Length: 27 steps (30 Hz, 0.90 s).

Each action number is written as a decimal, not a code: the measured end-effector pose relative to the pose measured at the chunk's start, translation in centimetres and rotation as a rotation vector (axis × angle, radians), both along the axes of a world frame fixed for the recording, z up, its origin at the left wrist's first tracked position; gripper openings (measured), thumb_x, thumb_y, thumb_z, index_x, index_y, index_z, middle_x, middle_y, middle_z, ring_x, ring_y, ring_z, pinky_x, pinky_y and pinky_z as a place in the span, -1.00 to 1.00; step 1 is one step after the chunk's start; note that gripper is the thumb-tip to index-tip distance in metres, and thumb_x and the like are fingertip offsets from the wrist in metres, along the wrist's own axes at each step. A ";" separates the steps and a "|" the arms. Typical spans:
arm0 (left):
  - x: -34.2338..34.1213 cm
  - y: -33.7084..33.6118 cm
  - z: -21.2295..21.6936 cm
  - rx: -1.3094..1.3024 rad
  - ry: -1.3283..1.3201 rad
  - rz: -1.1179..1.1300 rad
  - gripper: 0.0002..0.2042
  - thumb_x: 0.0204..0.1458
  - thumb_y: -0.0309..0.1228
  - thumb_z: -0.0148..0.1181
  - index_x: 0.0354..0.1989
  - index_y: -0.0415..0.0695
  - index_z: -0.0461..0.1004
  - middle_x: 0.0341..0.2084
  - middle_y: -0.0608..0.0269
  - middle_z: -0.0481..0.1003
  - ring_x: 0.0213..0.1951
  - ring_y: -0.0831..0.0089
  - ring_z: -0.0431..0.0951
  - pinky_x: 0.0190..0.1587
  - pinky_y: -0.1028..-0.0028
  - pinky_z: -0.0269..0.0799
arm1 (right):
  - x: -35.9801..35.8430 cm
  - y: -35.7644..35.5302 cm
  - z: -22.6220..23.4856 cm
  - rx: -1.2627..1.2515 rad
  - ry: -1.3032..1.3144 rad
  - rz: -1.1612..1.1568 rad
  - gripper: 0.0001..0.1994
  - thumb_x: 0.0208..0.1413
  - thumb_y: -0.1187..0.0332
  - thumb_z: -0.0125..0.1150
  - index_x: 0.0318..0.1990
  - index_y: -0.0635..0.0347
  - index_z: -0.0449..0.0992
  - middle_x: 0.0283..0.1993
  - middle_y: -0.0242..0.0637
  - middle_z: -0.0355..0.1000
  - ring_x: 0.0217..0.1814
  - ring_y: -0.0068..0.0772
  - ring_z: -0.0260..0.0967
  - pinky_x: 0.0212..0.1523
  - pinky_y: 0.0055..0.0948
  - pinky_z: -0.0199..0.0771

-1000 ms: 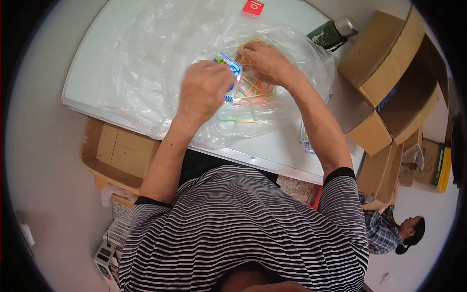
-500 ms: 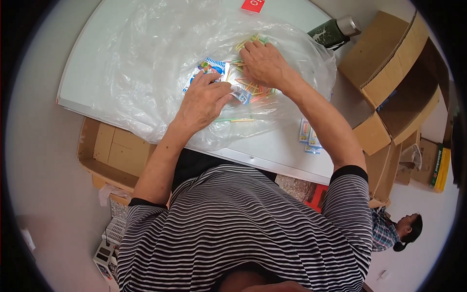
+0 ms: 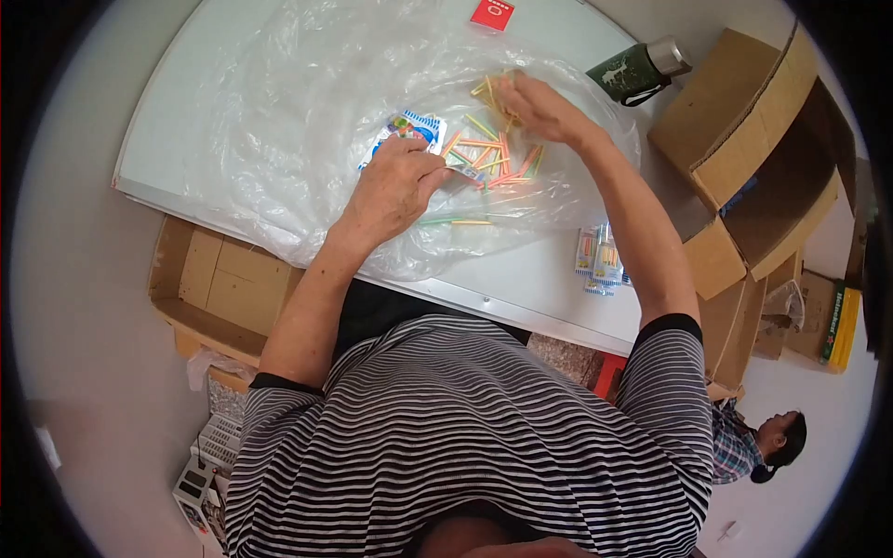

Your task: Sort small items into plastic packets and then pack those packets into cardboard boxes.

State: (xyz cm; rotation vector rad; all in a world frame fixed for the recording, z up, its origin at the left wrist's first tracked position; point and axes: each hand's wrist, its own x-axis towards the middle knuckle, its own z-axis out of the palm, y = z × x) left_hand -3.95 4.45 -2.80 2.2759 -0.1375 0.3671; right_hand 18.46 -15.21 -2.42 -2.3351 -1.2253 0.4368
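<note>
My left hand [image 3: 395, 181] is pinched on the end of a small clear-and-blue packet [image 3: 467, 172]. Beneath its fingertips lies a blue-and-white printed packet [image 3: 423, 128]. My right hand [image 3: 530, 104], slightly blurred, is curled over a bunch of thin yellow sticks [image 3: 483, 90] that poke out around its fingers. Between the hands, thin pink, orange, yellow and green sticks [image 3: 493, 153] are scattered. They lie on a large clear plastic sheet or bag [image 3: 288, 139] spread over the white table [image 3: 153, 153].
Small filled packets [image 3: 603, 259] are stacked at the table's near right. A dark green flask [image 3: 637, 70] and a red card [image 3: 492, 14] are at the far side. Open cardboard boxes [image 3: 744, 112] stand right, another box [image 3: 219, 284] at left. A person [image 3: 758, 446] is at lower right.
My right hand has moved farther away and to the right, uncovering more of the scattered sticks. My left hand stays nearly in place, still pinching the small packet.
</note>
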 end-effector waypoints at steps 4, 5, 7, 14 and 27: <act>-0.4 0.2 -0.3 -0.024 -0.006 0.012 -0.85 0.10 -0.38 0.24 -0.34 -0.21 0.62 -0.28 -0.02 0.54 -0.07 0.04 0.47 0.03 0.16 0.40 | -0.3 -1.6 2.2 0.187 0.453 -0.347 -0.62 0.37 0.02 -0.02 -0.30 0.19 0.38 -0.47 -0.46 0.19 -0.46 -0.60 0.07 -0.43 -0.55 0.12; -0.3 0.2 -0.3 -0.013 -0.035 0.011 -0.86 0.10 -0.38 0.25 -0.34 -0.20 0.62 -0.32 -0.01 0.55 -0.10 0.05 0.49 0.03 0.16 0.39 | -0.4 -2.2 2.6 0.223 0.463 -0.423 -0.61 0.37 0.02 -0.02 -0.34 0.17 0.36 -0.49 -0.49 0.16 -0.48 -0.62 0.04 -0.45 -0.57 0.08; -0.1 0.2 0.2 -0.002 -0.066 0.006 -0.86 0.10 -0.38 0.25 -0.33 -0.20 0.63 -0.36 0.00 0.55 -0.13 0.06 0.50 0.02 0.17 0.39 | 0.6 -3.6 2.6 0.235 0.545 -0.372 -0.63 0.36 0.04 -0.01 -0.35 0.16 0.37 -0.51 -0.49 0.15 -0.49 -0.63 0.05 -0.47 -0.56 0.07; -0.5 -2.1 2.3 -0.084 -0.194 0.112 -0.87 0.12 -0.40 0.26 -0.36 -0.21 0.62 -0.52 0.08 0.55 -0.38 0.16 0.53 -0.23 0.23 0.40 | -3.0 -3.3 6.8 0.171 0.851 -0.334 -0.64 0.36 0.06 0.03 -0.36 0.15 0.41 -0.55 -0.47 0.20 -0.57 -0.62 0.09 -0.57 -0.54 0.09; -0.2 -2.0 -0.5 -0.697 0.108 0.302 -0.64 0.28 -0.26 0.17 -0.47 -0.32 0.44 -0.68 0.36 0.29 -0.52 0.66 0.19 -0.48 0.50 0.18 | -9.4 -0.2 2.4 -0.344 0.011 -0.175 -0.53 0.28 0.05 0.12 -0.30 0.44 0.36 -0.30 0.21 0.49 -0.20 0.29 0.46 -0.21 0.01 0.43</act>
